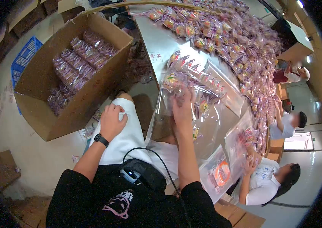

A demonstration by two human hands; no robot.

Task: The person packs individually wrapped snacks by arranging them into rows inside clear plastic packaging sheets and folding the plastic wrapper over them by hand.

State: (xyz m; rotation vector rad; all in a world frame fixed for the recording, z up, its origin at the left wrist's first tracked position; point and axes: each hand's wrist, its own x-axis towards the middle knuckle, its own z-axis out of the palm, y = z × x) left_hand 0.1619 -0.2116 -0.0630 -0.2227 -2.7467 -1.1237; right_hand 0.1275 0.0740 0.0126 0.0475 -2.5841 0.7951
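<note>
On the far left, a blue plastic crate (pixel 23 59) is standing behind an open cardboard carton (pixel 89 100) that is holding rows of purple-wrapped packs (pixel 78 60). The upper rows are sitting higher than the packs by the carton's lower-left corner, so a knock could be enough to topple them. The left hand (pixel 113 119) is resting on the white shorts (pixel 130 133), its fingers loosely spread and holding nothing; it is giving no support elsewhere.

A black cable (pixel 151 150) is looping across the waist near the right forearm, where a wide sweep could be snagging it. The right hand (pixel 183 104) is reaching to the clear plastic bag (pixel 154 123) with its fingers slightly parted; I cannot tell whether they are pinching the film or lying inside it. The bag is lying partly at the worktop (pixel 149 41)'s near-left corner, with its loose film hanging toward the lap. Wrapped buns (pixel 174 81) are clustering there, and uneven weight on slippery film could be dragging them over the edge.

Toward the right edge, a heap of packets (pixel 240 57) is crowding the worktop and could be sliding onto the printed bag (pixel 218 173) beside a co-worker (pixel 263 178).
</note>
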